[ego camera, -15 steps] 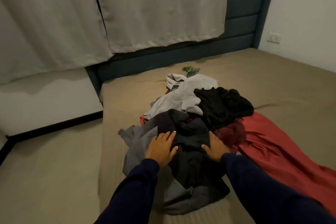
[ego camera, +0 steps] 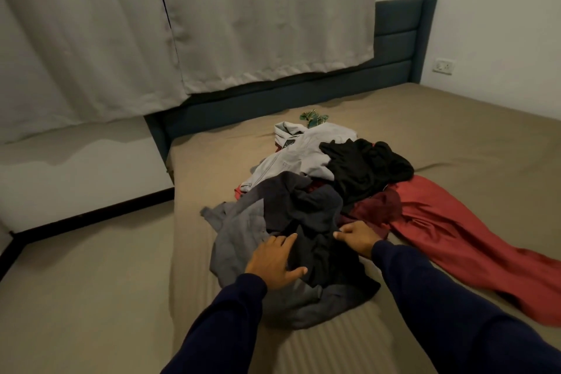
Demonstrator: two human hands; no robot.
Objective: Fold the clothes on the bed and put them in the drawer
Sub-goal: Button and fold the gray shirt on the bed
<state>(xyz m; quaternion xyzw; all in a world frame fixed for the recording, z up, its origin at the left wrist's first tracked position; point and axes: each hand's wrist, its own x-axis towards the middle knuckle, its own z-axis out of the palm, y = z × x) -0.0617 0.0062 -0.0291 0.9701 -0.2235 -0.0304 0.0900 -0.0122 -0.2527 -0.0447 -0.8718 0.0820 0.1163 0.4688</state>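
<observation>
While both hands work dark garment (ego camera: 306, 222) on bed (ego camera: 455, 130) — left hand (ego camera: 274, 261) flat, fingers straight; right hand (ego camera: 356, 237) pinching fabric — red trousers (ego camera: 455, 240), black top (ego camera: 364, 167), grey jeans (ego camera: 303, 155) crowd behind.

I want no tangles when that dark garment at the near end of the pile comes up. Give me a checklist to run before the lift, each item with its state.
1. Left hand on the dark garment: ok, it rests flat on it, fingers straight.
2. Right hand has a hold: cannot tell, fingertips touch the fabric but a pinch is not clear.
3. Garment free of the pile: not ok, it overlaps the grey garment and the maroon one.
4. Bare bed to spread it on: ok, to the right of the pile.
5. Drawer in view: not ok, none shows.
</observation>
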